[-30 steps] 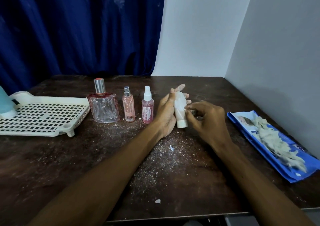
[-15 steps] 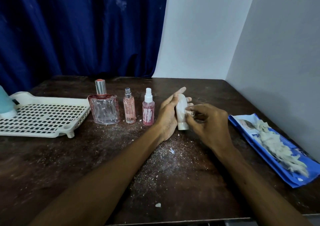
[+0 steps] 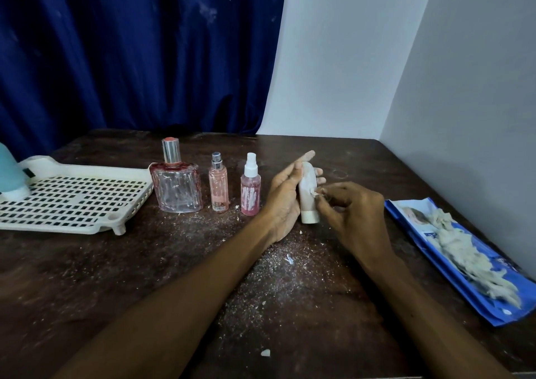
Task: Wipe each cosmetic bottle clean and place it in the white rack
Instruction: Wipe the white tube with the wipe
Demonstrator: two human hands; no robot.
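- At the table's middle, the left hand (image 3: 285,195) stands on its edge with fingers nearly straight. It grasps nothing, serving as a backrest for the white tube (image 3: 307,195).
- The white tube, one of the task's items, stands cap-down and leans against that palm, well apart from the rack. This pose likely exposes its front face for cleaning.
- Just right of the tube, the right hand (image 3: 356,213) has its fingertips clenched on a pale scrap (image 3: 314,193) that touches the tube's middle. Whether this is a bit of wipe or peeling residue cannot be told.
- Left of the tube, three bottles stand upright in a row, probably queued for the same treatment. Nearest is the pink mist bottle (image 3: 251,193), then the slim pink sprayer (image 3: 219,188), then the glass perfume bottle (image 3: 177,187).
- Farther left of the tube lies the white rack (image 3: 72,201), which holds a teal object (image 3: 10,172) at its far end.
- Well to the right of the tube, a blue packet (image 3: 464,285) carries crumpled wipes (image 3: 458,248) within the working hand's reach.
- In front of the tube, pale debris (image 3: 275,277) litters the dark table (image 3: 116,277).
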